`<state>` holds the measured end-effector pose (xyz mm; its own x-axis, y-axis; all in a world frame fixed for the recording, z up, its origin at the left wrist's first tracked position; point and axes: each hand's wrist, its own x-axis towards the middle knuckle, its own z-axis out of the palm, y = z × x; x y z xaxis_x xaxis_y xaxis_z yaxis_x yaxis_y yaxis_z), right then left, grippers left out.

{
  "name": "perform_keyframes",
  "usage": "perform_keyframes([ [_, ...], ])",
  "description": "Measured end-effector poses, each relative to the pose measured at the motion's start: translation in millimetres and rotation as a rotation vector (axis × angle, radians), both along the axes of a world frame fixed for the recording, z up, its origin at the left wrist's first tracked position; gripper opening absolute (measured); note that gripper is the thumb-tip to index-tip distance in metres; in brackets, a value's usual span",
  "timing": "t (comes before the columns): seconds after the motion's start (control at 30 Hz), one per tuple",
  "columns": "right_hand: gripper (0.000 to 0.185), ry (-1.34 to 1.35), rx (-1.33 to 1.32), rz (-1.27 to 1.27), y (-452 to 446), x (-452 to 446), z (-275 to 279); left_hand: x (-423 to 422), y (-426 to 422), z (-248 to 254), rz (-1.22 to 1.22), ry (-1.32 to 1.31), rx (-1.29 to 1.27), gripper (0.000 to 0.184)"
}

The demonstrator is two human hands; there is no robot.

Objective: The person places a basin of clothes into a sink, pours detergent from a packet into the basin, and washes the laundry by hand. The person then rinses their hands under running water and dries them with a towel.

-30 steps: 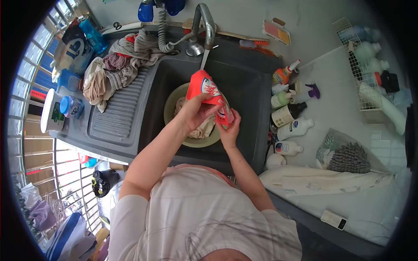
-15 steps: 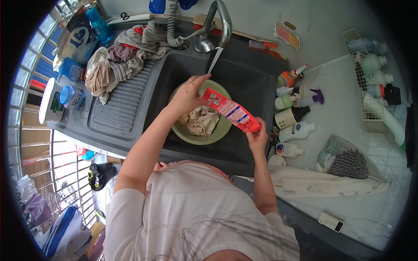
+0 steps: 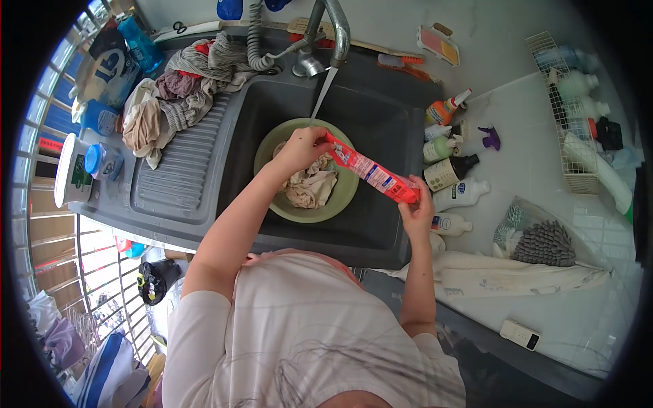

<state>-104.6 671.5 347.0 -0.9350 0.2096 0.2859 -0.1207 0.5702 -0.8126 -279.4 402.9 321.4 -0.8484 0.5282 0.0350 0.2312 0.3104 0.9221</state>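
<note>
A red printed packet (image 3: 373,173) is stretched between my two hands, slanting down to the right above a green basin (image 3: 348,202). Its upper left end is pinched in my left hand (image 3: 304,146). At the lower right end, my right hand (image 3: 417,209) grips it between thumb and fingers. Crumpled pale cloth (image 3: 314,188) lies in the basin, which stands in the dark grey sink (image 3: 381,234). From the tap (image 3: 338,30) a stream of water runs down toward the basin's far rim, close to my left hand.
A heap of garments (image 3: 197,81) sits on the ribbed drainboard (image 3: 173,163). Detergent containers (image 3: 102,119) line the left side. Several bottles (image 3: 461,192) stand along the right edge, with a wire basket (image 3: 564,109) beyond. Brushes (image 3: 408,64) lie behind the sink.
My left fingers, raised over the packet's end before, have closed onto it. The packet now looks narrower, turned more edge-on. My right hand keeps its grip, and the view has shifted slightly.
</note>
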Motion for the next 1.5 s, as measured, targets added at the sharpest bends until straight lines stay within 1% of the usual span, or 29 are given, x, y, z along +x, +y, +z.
perform_keyframes([
  [0.27,0.059,-0.094,0.0,0.023,7.8,2.9,26.2,1.9,3.7,12.1,-0.033,-0.05,0.002,0.015],
  [0.33,0.058,0.0,0.091,0.001,6.9,0.4,31.7,1.4,4.3,12.3,-0.037,-0.062,0.016,0.015],
  [0.53,0.059,0.047,0.119,-0.007,1.5,-5.5,55.8,1.7,6.7,8.0,-0.052,-0.123,0.072,0.017],
  [0.57,0.059,0.047,0.119,-0.006,2.4,-6.3,58.4,2.9,7.1,8.9,-0.03,-0.117,0.107,0.017],
  [0.63,0.056,-0.043,0.142,0.0,4.1,-7.6,63.7,5.0,7.3,10.6,-0.008,-0.112,0.142,0.017],
  [0.73,0.055,-0.019,0.211,-0.004,1.6,-10.7,72.1,6.1,5.2,18.9,-0.007,-0.162,0.17,0.018],
  [0.87,0.053,-0.018,0.183,-0.018,2.2,-11.8,73.4,6.5,3.7,26.7,0.0,-0.128,0.188,0.016],
  [0.97,0.054,0.031,0.181,-0.024,4.2,-10.4,69.1,5.0,3.9,34.9,-0.019,-0.097,0.208,0.015],
  [1.03,0.055,0.044,0.111,-0.043,5.9,-7.1,64.3,4.1,4.7,41.5,-0.03,-0.086,0.209,0.015],
  [1.17,0.057,0.114,0.097,-0.034,5.0,-2.7,61.9,6.7,7.7,52.5,-0.018,-0.054,0.238,0.013],
  [1.23,0.058,0.182,0.147,-0.07,2.4,-1.0,66.5,7.5,8.4,55.3,-0.012,-0.035,0.265,0.013],
  [1.3,0.058,0.18,0.167,-0.07,0.6,2.0,71.3,8.1,8.0,58.6,-0.035,-0.04,0.225,0.013],
  [1.5,0.058,0.213,0.24,-0.062,-2.6,8.4,80.3,10.7,8.2,54.4,-0.052,-0.062,0.24,0.013],
])
